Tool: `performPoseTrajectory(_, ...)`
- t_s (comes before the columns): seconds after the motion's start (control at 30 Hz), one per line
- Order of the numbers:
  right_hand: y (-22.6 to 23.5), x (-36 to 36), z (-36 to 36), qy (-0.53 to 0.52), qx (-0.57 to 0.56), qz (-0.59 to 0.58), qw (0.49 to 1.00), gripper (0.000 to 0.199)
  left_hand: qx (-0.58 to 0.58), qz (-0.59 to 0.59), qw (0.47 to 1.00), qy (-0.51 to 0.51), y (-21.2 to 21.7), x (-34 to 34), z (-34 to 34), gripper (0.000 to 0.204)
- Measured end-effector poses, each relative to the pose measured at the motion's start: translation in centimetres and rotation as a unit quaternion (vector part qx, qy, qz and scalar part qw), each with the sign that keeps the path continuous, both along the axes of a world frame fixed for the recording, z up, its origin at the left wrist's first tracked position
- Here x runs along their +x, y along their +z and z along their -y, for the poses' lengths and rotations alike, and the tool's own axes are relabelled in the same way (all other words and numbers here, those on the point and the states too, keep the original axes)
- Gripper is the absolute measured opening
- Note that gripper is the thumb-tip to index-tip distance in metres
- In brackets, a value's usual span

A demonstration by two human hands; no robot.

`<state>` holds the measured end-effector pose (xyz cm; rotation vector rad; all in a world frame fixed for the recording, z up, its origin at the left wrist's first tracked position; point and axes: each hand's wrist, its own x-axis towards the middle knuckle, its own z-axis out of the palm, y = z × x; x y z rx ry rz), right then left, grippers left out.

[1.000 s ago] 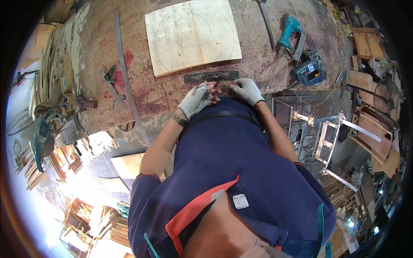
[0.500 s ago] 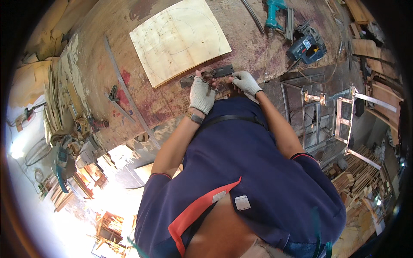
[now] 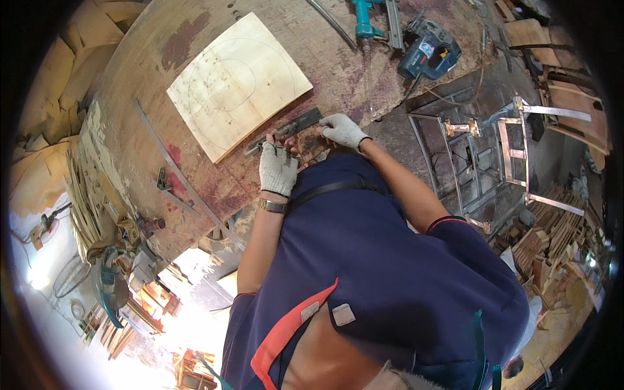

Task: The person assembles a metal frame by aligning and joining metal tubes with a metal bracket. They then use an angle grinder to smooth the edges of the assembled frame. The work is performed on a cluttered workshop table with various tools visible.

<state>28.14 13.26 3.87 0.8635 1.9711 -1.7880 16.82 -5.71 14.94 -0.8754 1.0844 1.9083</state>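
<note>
A dark, narrow flat metal piece lies aslant near the bench's front edge, with a smaller metal part on its left half. My left hand, in a white glove with bare fingertips, has its curled fingers at that left half; what they pinch is too small to make out. My right hand, gloved alike, is closed near the piece's right end, its fingertips partly hidden. Just beyond lies a square plywood sheet marked with two pencilled circles, one inside the other.
On the worn workbench lie a jigsaw, a teal power tool, a metal rod and a long metal strip. Metal frames stand at the right. A circular saw hangs off the left edge.
The view has shifted, so the bench and its tools appear farther left. Both hands remain at the metal piece; my left fingers look slightly more spread along it.
</note>
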Motion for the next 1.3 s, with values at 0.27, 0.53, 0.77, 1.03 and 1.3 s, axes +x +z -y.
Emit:
performPoseTrajectory(0.27, -0.9, 0.5, 0.0, -0.015, -0.005, -0.052, 0.999, 0.038, 0.144, -0.122, 0.982, -0.028, 7.5, -0.7, 0.9, 0.027)
performPoseTrajectory(0.53, 2.1, 0.2, -0.6, -0.004, -0.005, 0.001, 1.0, 0.041, 0.256, -0.264, 0.93, -0.008, 18.5, -1.0, 2.9, 0.043)
performPoseTrajectory(0.77, 1.7, 0.1, 0.5, -0.046, 0.018, -0.006, 0.999, 0.034, -0.285, -0.578, 0.764, -0.016, 13.4, -6.2, 5.6, 0.024)
performPoseTrajectory(1.03, 2.1, 2.8, 3.4, -0.05, 0.125, 0.014, 0.991, 0.033, -0.502, -0.482, 0.423, -0.579, -3.4, -9.8, 14.6, 0.026)
performPoseTrajectory(1.3, 4.3, 10.1, 8.6, -0.093, 0.202, 0.059, 0.973, 0.033, -0.493, -0.52, 0.454, -0.53, -6.5, -9.1, 15.0, 0.026)
